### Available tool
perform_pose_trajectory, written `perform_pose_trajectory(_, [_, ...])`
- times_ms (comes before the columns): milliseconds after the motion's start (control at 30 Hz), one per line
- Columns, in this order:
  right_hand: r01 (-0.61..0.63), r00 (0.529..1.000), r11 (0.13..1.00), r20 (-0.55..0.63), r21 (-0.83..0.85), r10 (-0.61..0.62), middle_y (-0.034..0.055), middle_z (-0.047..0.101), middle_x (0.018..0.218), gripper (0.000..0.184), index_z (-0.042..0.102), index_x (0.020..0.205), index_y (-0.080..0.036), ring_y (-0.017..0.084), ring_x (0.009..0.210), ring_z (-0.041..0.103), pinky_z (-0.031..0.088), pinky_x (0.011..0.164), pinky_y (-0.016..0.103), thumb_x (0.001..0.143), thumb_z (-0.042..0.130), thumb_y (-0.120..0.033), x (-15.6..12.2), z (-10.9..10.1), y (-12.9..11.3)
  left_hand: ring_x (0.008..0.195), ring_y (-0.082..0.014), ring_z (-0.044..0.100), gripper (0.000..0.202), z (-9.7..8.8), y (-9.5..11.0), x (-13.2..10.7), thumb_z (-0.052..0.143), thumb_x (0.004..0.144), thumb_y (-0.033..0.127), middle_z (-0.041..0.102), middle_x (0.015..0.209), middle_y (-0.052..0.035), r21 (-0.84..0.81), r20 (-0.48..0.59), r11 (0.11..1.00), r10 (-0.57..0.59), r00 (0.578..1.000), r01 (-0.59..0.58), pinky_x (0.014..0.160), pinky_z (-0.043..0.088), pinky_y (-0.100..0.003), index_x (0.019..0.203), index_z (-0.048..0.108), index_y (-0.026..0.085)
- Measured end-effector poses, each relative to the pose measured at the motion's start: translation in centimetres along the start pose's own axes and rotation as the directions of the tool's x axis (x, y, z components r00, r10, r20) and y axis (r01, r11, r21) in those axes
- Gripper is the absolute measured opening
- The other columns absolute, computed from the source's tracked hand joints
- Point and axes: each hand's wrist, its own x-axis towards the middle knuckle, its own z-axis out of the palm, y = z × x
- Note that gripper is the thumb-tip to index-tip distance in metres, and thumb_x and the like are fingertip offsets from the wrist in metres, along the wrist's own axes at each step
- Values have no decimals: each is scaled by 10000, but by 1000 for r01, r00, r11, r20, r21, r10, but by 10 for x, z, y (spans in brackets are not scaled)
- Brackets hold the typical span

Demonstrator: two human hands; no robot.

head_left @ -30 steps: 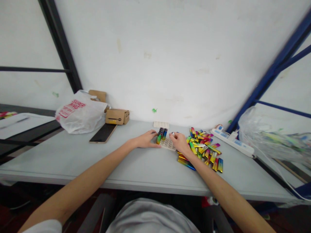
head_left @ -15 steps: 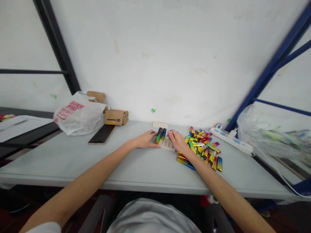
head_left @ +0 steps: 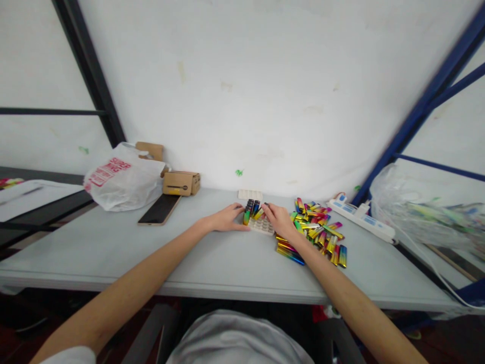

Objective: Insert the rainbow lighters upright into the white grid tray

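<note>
A white slotted tray (head_left: 262,225) lies on the table in front of me. Several lighters (head_left: 247,215) with shiny rainbow bodies and black tops stand upright in its left part. My left hand (head_left: 224,219) grips the tray's left end, thumb along the front edge and fingers behind. In my right hand (head_left: 279,220), the fingertips pinch one yellow-gold lighter (head_left: 259,214), tilted over the slots beside the standing ones. To the right lies a loose pile of shiny lighters (head_left: 322,231), partly covered by my right forearm.
Behind the tray, a second white tray (head_left: 250,194) lies against the wall. A phone (head_left: 159,209), a small cardboard box (head_left: 181,183) and a white plastic bag (head_left: 123,179) are at left. A power strip (head_left: 361,221) with a cable borders the pile at right.
A tilted lighter now shows at my right fingertips, its lower end pointing left toward the standing ones. My left hand has stayed in place.
</note>
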Motion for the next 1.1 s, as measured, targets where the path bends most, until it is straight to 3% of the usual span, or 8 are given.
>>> perform_pose_trajectory(167, [89,991,983,114,-160,-72,103,822,930,323,727,983,-178,219,849,751,485,809,286,1172,519,-337,2,8,-2,1455,-378,558,869,0,0,0,741,903,811,588,1581,-169,6,1,1000,-2,1000,2,1287,409,-450,1506,604,201])
perform_pose_trajectory(267, [160,984,945,118,-287,-131,129,826,1011,304,745,1034,-175,233,885,747,472,814,294,1170,543,-357,3,9,-6,1451,-376,559,860,0,1,-1,746,913,792,578,1581,-176,-2,9,1000,6,1000,-6,1289,408,-459,1515,596,195])
perform_pose_trajectory(367, [154,986,920,116,-359,-120,142,830,1042,304,764,1084,-180,247,892,753,462,802,299,1163,559,-390,2,10,-11,1440,-372,563,829,-1,2,-1,766,914,768,591,1568,-164,-20,-4,1000,24,1000,-24,1287,409,-471,1509,600,216])
perform_pose_trajectory(533, [161,983,926,139,-342,-120,115,821,964,452,760,946,-199,237,877,741,441,795,302,1184,480,-462,0,5,-11,1441,-387,567,840,-1,1,-1,763,905,779,589,1571,-179,-20,-1,1000,9,1000,-9,1283,416,-488,1494,607,201])
perform_pose_trajectory(667, [63,998,924,17,-377,-61,133,818,999,505,747,974,-197,246,922,735,443,841,321,1209,359,-419,3,-11,8,1433,-391,572,836,-1,1,0,765,892,785,610,1555,-177,-7,-14,1000,20,1000,-20,1280,422,-483,1466,623,194])
perform_pose_trajectory(833, [-107,994,857,-42,-504,100,175,813,1163,295,757,1179,-142,277,1061,744,460,960,361,1147,510,-301,11,-26,44,1424,-387,583,848,-3,4,0,747,896,807,605,1564,-174,-5,-3,1000,12,1000,-12,1280,426,-471,1461,625,186])
perform_pose_trajectory(1100, [-233,964,824,-9,-516,267,210,800,1269,490,740,1305,-127,325,1208,735,503,1001,401,1101,602,-551,22,-14,54,1433,-402,583,855,-1,-1,2,752,878,819,614,1561,-175,5,-14,1000,4,1000,-4,1276,437,-490,1456,630,199])
